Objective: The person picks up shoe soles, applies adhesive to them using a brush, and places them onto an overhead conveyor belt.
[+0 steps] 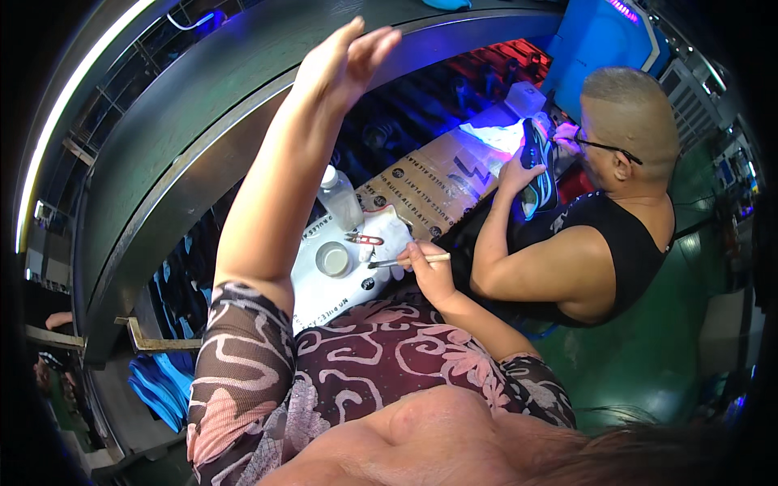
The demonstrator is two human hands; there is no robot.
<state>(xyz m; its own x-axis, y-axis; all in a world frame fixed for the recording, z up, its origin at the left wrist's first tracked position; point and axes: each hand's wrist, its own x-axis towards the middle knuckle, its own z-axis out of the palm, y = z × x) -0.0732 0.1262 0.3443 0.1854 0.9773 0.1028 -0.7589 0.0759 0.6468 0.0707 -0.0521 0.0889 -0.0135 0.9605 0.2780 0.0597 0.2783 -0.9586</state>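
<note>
My left arm stretches up and forward, and my left hand (pixel 344 65) is raised at the metal edge of a dark conveyor belt (pixel 190 101). Its fingers are extended, with nothing seen in them. Low over a white sheet (pixel 312 301), my right hand (pixel 429 275) grips a slim brush (pixel 440 257) with a pale handle, its dark bristles pointing left. Beside the bristles stands a small round cup (pixel 333 259). Red-handled thread snips (pixel 365 239) lie just beyond it. Behind these is a translucent bottle (pixel 342 202) with a white cap.
To my right sits a co-worker (pixel 567 259), holding a dark sports shoe (pixel 541 166) with blue trim under violet light. Printed cardboard (pixel 433 174) covers the bench between us. A blue machine (pixel 604 49) stands farther back. Blue shoe pieces (pixel 158 389) are stacked at lower left.
</note>
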